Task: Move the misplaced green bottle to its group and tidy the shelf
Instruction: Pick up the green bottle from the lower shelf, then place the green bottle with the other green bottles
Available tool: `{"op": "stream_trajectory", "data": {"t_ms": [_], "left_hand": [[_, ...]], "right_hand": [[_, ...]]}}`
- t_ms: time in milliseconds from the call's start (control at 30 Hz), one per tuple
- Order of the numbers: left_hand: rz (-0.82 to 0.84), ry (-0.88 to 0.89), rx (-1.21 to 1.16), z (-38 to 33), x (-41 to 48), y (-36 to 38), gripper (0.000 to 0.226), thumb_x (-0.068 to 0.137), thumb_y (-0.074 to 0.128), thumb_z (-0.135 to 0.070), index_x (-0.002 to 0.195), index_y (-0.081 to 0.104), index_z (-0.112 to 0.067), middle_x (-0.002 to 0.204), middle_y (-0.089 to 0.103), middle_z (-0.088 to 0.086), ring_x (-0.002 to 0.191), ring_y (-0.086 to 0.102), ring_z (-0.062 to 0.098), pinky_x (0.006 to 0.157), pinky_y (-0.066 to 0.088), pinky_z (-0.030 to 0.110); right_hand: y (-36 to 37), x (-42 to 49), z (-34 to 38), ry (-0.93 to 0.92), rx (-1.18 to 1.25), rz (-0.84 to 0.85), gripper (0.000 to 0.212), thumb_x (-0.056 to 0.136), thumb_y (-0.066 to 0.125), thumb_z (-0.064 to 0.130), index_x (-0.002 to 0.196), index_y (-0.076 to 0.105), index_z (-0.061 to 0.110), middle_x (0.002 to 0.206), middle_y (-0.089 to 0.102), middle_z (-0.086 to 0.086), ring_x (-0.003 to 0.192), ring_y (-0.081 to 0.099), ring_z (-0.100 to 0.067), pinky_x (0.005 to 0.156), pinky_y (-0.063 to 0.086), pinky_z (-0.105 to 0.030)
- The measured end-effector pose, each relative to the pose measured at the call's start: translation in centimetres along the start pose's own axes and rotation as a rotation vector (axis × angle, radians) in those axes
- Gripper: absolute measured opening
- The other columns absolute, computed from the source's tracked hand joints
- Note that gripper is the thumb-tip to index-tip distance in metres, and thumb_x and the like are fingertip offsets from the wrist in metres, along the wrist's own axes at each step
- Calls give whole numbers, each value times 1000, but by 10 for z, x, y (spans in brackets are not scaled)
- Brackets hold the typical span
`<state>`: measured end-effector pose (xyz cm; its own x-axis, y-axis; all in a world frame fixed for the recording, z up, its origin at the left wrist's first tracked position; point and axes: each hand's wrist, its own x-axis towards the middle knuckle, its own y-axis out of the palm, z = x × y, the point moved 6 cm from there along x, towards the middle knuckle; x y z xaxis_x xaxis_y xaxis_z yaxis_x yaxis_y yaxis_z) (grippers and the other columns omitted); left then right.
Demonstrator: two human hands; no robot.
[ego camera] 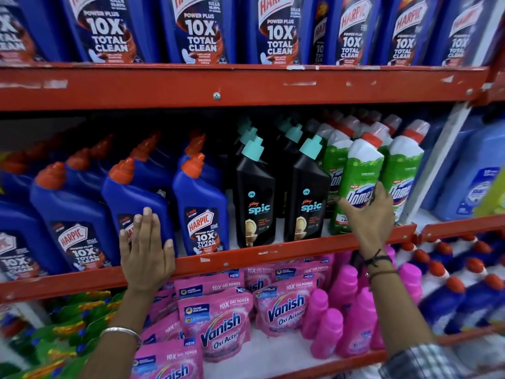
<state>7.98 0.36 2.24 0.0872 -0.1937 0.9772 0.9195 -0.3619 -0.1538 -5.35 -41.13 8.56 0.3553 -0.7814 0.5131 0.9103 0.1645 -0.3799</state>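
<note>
A green Domex bottle (360,176) with a white neck and red cap stands at the front of the middle shelf, among other green Domex bottles (401,170) at the right. My right hand (371,214) is wrapped around its lower front, thumb on the left and fingers on the right. My left hand (146,253) lies flat, fingers spread, against the front of a blue Harpic bottle (131,192) at the shelf's red front rail (246,258). Two rows of black Spic bottles (255,198) stand between the blue and green groups.
More blue Harpic bottles (202,203) fill the middle shelf's left, and large ones (202,28) line the upper shelf. Pink Vanish pouches (218,321) and pink bottles (341,305) sit on the lower shelf. Light-blue bottles (470,173) stand beyond a white divider at the right.
</note>
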Motion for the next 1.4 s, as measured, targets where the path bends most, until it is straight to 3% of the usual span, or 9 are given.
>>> {"op": "stream_trajectory", "data": {"t_ms": [333, 467, 600, 667, 767, 900, 1133, 1267, 1400], "left_hand": [[15, -49, -161, -4, 15, -16, 54, 101, 31, -28, 150, 19, -9, 160, 6, -1, 147, 6, 18, 120, -1, 39], [-33, 6, -452, -14, 73, -48, 33, 98, 42, -12, 128, 45, 1, 141, 42, 15, 140, 30, 24, 116, 24, 43], [185, -64, -642, -24, 135, -51, 26, 97, 50, -16, 117, 58, -1, 114, 61, 12, 106, 56, 21, 92, 47, 39], [351, -241, -692, -20, 148, -37, 31, 94, 60, -24, 119, 57, -6, 115, 58, 5, 100, 54, 11, 83, 48, 30], [515, -419, -733, -15, 151, -19, 47, 86, 71, -31, 125, 56, -8, 121, 58, 4, 107, 54, 12, 91, 43, 24], [563, -504, -757, -15, 152, -17, 44, 85, 71, -31, 122, 61, -9, 109, 65, 2, 99, 53, 5, 82, 38, 12], [583, -492, -778, -16, 161, -23, 33, 84, 73, -27, 111, 67, -9, 92, 62, -6, 90, 58, 11, 82, 45, 23], [611, -470, -776, -14, 163, -23, 29, 83, 74, -27, 105, 69, -8, 93, 69, 1, 89, 62, 16, 76, 46, 24], [623, -452, -781, -13, 166, -25, 22, 84, 74, -25, 98, 70, -8, 84, 68, 4, 80, 61, 19, 79, 50, 37]], "right_hand": [[-8, -14, 3, -64, -103, -32, 79, 76, 69, 52, 133, 39, 6, 128, 45, -23, 117, 46, -39, 85, 47, -49], [-31, -40, 56, -327, 274, -221, 47, 85, 68, 33, 118, 50, 6, 114, 51, -13, 103, 52, -25, 87, 48, -36], [-12, -56, 140, -476, 638, 144, 30, 88, 65, 18, 114, 56, 8, 103, 62, -5, 93, 62, -10, 81, 52, -22], [12, -61, 170, -471, 571, 394, 42, 88, 65, 21, 125, 51, 10, 112, 60, -1, 101, 59, -8, 85, 50, -18], [46, -57, 189, -393, 467, 589, 58, 89, 63, 26, 138, 36, 7, 126, 53, -2, 114, 53, -12, 93, 45, -17], [68, -45, 188, -283, 504, 624, 51, 90, 61, 26, 133, 45, 4, 122, 62, -10, 112, 59, -18, 100, 46, -37], [59, -47, 190, -208, 581, 507, 35, 86, 66, 15, 117, 57, 0, 90, 63, 4, 95, 63, -15, 87, 48, -26], [56, -51, 193, -206, 573, 502, 36, 87, 65, 15, 117, 57, -1, 95, 64, 0, 94, 62, -13, 85, 46, -22], [57, -52, 192, -189, 588, 512, 41, 87, 66, 16, 122, 55, -2, 94, 62, 1, 96, 61, -12, 86, 44, -21]]}}
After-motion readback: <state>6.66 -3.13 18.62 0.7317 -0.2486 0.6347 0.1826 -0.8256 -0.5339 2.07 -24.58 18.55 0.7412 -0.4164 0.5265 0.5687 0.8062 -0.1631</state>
